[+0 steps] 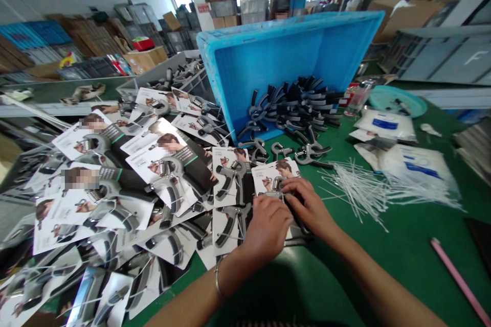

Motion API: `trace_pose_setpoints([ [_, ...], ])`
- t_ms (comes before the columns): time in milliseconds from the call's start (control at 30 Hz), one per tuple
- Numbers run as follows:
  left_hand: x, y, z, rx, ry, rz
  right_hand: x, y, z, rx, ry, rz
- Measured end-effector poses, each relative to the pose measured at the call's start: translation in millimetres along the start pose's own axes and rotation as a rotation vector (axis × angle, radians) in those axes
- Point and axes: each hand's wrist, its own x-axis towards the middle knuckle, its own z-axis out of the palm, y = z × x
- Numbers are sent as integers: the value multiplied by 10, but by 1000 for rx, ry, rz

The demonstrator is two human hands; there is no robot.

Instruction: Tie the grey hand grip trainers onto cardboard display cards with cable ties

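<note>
Left hand (pixel 268 227) curled, right hand (pixel 309 207) just beside, fingers (pixel 297 185) bent, forearms (pixel 368 260) angled inward

A white "F" (pixel 475 56) marks the grey crate (pixel 431 56).

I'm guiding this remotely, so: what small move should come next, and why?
Probably steady the hand grip against its card with the left hand and lift the right hand slightly to check for a tie like the loose white ties at right. Both hands hide much of the grip, so I cannot tell; carded grips to the left show such ties.
</note>
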Motion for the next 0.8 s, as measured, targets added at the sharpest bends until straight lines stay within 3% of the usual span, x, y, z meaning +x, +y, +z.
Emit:
trace_pose_setpoints([
  [67, 8, -32, -57, -109, 118, -143, 2, -10, 4, -11, -7, -14],
  [133, 2, -49, -58, -154, 162, -186, 4, -23, 11, -9, -8, -15],
  [300, -199, -4, 160, -5, -18, 30, 24, -22, 14, 22, -30, -23],
  [367, -316, 18, 185, 51, 10, -4, 33, -15, -10, 40, -40, -21],
  [467, -481, 28, 98, 164, 99, -177, -2, -51, -60, 37, -30, -5],
  [567, -603, 17, -15, 200, 60, -273, -117, -188, -94, -91, -30, -39],
  [700, -628, -17, -63, 141, 26, -329, -288, -451, -84, -365, -219, -102],
  [800, -587, -47, -46, 55, 31, -424, -340, -597, -42, -551, -293, -111],
])
